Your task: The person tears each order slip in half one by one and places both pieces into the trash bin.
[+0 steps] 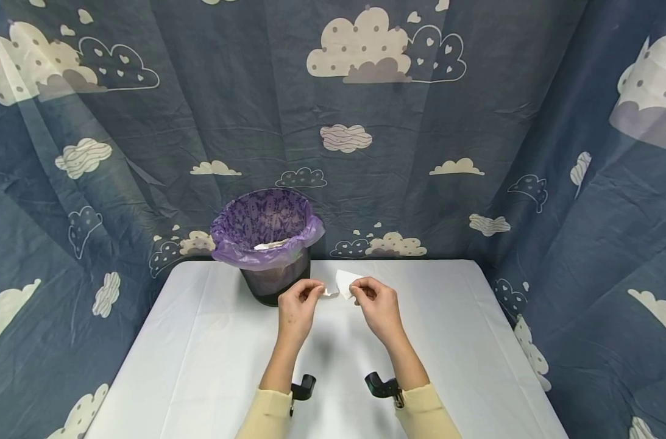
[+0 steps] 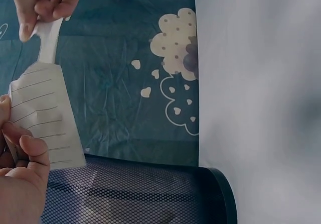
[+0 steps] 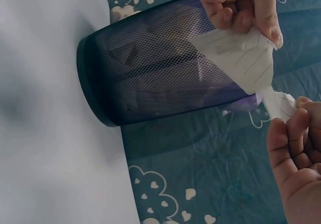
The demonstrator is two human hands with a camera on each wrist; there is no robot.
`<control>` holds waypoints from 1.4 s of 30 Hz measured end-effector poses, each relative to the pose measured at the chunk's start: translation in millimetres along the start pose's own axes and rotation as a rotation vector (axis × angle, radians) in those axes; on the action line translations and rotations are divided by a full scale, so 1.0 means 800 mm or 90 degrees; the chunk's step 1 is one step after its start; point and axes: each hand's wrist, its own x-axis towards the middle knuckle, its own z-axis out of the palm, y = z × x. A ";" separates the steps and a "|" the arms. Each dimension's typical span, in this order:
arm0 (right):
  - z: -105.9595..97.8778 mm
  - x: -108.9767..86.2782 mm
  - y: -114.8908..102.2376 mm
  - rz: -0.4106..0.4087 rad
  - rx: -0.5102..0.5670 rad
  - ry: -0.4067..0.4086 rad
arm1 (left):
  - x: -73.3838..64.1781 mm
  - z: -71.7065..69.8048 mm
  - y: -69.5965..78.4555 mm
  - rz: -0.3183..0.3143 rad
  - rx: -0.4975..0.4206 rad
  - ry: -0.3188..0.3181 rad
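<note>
Both hands are raised over the white table, level with each other, pinching white lined paper between them. My left hand grips a broad lined piece between thumb and curled fingers. The right hand pinches a narrower part of the paper by its end, with ruled lines also showing there. A thin, ragged-edged stretch links the two parts in the left wrist view; I cannot tell whether they are still joined. Just beyond the left hand stands a black mesh wastebasket.
A purple bag lines the wastebasket and folds over its rim, with pale paper scraps inside. The white table extends to both sides. Dark blue cloud-patterned curtains hang behind and beside it. A black wrist camera sits on each forearm.
</note>
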 end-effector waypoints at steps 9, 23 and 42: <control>-0.005 0.001 0.007 0.020 -0.008 0.015 | 0.001 -0.012 -0.007 -0.005 -0.020 0.015; -0.006 0.008 0.004 0.009 -0.002 0.018 | 0.006 -0.029 -0.007 -0.015 -0.022 0.038; 0.032 0.087 -0.084 -0.229 0.023 -0.018 | 0.073 -0.065 0.048 0.147 -0.012 0.112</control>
